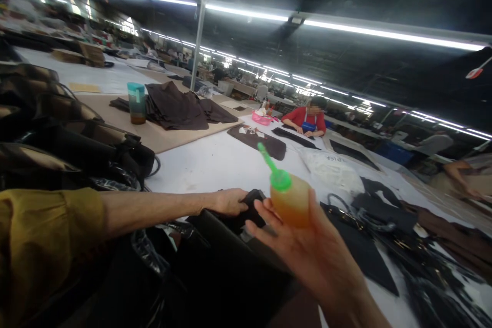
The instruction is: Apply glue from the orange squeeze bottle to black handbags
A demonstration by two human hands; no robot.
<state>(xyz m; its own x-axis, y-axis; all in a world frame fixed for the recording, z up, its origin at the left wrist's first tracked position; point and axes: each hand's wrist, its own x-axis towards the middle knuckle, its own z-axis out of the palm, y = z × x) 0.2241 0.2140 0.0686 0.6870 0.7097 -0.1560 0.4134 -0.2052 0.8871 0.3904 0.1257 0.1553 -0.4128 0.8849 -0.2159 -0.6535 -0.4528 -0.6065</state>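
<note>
My right hand (307,246) holds a small squeeze bottle (289,199) of orange liquid with a green cap and a long green nozzle that points up and to the left. Its fingers curl loosely round the bottle's base. My left hand (229,201), on an arm in a mustard sleeve, grips the top edge of a black bag piece (215,261) that lies in front of me. The bottle hangs just right of that hand, above the black piece.
A long white table (215,161) runs away from me with dark fabric pieces (257,141) and black straps (388,215) on it. A teal cup (137,103) and brown cloth (177,107) sit at left. Stacked bags (57,128) crowd my left. A person in red (307,118) works further along.
</note>
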